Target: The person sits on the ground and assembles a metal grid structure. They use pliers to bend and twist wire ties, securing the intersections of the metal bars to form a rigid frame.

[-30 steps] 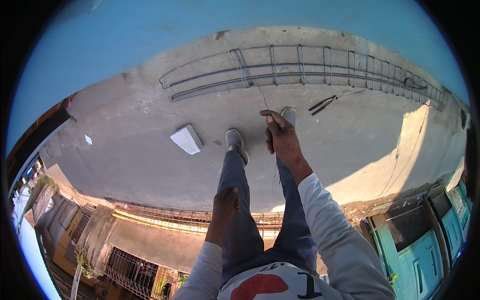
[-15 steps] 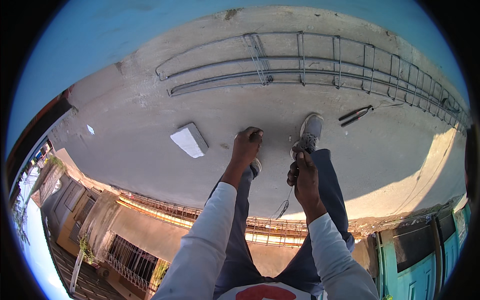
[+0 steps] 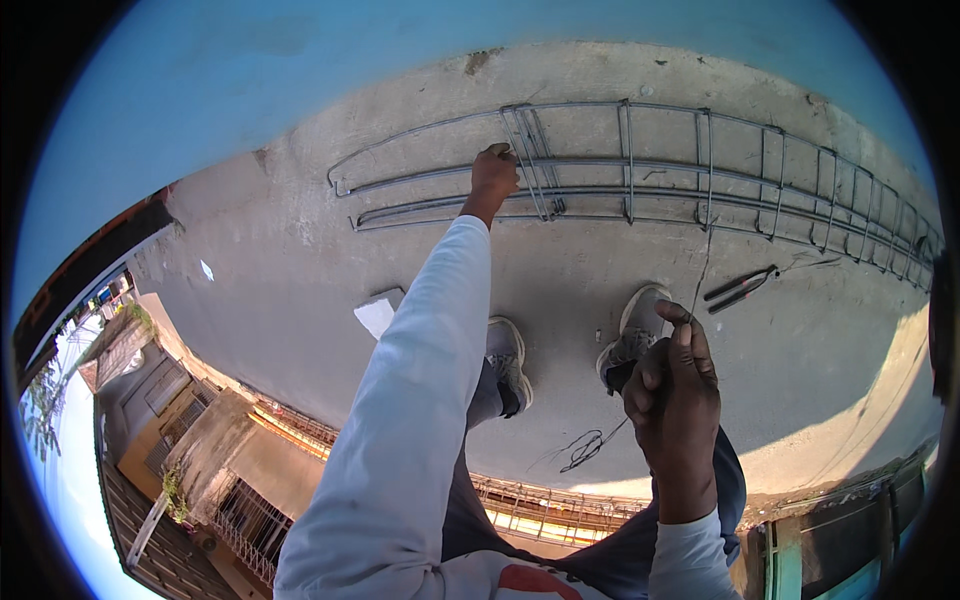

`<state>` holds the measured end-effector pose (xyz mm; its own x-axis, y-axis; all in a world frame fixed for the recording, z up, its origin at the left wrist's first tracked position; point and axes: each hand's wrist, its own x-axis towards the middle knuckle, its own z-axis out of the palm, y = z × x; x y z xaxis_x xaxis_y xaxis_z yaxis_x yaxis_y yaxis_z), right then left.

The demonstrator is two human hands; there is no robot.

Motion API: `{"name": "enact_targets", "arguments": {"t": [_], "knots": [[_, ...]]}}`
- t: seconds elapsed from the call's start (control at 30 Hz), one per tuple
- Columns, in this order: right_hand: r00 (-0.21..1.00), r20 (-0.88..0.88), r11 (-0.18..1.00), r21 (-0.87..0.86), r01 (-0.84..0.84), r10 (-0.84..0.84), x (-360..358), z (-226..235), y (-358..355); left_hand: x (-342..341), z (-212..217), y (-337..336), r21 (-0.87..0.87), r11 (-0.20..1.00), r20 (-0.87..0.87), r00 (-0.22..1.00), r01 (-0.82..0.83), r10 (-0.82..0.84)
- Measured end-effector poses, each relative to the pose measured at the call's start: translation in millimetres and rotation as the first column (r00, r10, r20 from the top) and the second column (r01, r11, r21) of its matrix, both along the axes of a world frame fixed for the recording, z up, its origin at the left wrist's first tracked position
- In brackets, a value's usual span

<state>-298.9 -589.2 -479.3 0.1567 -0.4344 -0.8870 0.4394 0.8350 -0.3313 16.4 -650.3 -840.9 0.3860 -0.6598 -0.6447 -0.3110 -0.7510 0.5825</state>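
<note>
My left hand (image 3: pixel 494 174) reaches far forward, its fingers curled at the loose bunched steel stirrups (image 3: pixel 533 165) near the left end of a rebar cage (image 3: pixel 668 192). The cage lies across the concrete floor, its long bars running off to the right. Closer to me, my right hand (image 3: pixel 676 390) is closed in a pinch, thumb against fingers, on a thin tie wire (image 3: pixel 699 285) that rises from the fingertips toward the cage. A loose bundle of wire (image 3: pixel 582 452) trails on the floor beside that hand.
Pincers (image 3: pixel 740 288) with dark and reddish handles lie right of my feet. A pale block (image 3: pixel 376 314) sits on the left, partly covered by my left sleeve. My shoes (image 3: pixel 508 362) stand between the cage and the floor's near edge, where more rebar (image 3: pixel 545 510) runs.
My left hand has moved forward from above my feet to the stirrups. The right hand has come nearer and rightward, with the wire now stretching ahead of it. The view has shifted slightly.
</note>
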Motion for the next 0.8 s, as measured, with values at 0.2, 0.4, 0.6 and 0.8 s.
{"name": "enact_targets", "arguments": {"t": [0.2, 0.4, 0.6, 0.8], "knots": [[0.989, -0.039, 0.973, -0.189, 0.135, -0.145, -10.9, 5.5, -21.2, -33.7, 25.5, -28.2, 0.048, 0.997, -0.190, 0.979, -0.064, 0.072], [0.974, -0.146, 0.931, -0.347, 0.112, -0.172, -7.7, 0.0, -33.2, -19.0, -9.6, -31.6, -0.025, 0.977, -0.104, 0.971, 0.214, -0.215], [0.976, -0.145, 0.874, -0.481, 0.076, -0.165, 4.9, -5.1, -26.5, -18.2, -37.5, -49.0, 0.353, 0.273, 0.471, 0.083, 0.895, -0.878], [0.987, -0.157, 0.885, -0.453, -0.102, 0.033, 43.9, -39.0, -8.1, -22.1, -28.1, -51.5, 0.415, 0.103, 0.412, -0.085, 0.904, -0.907]]}}
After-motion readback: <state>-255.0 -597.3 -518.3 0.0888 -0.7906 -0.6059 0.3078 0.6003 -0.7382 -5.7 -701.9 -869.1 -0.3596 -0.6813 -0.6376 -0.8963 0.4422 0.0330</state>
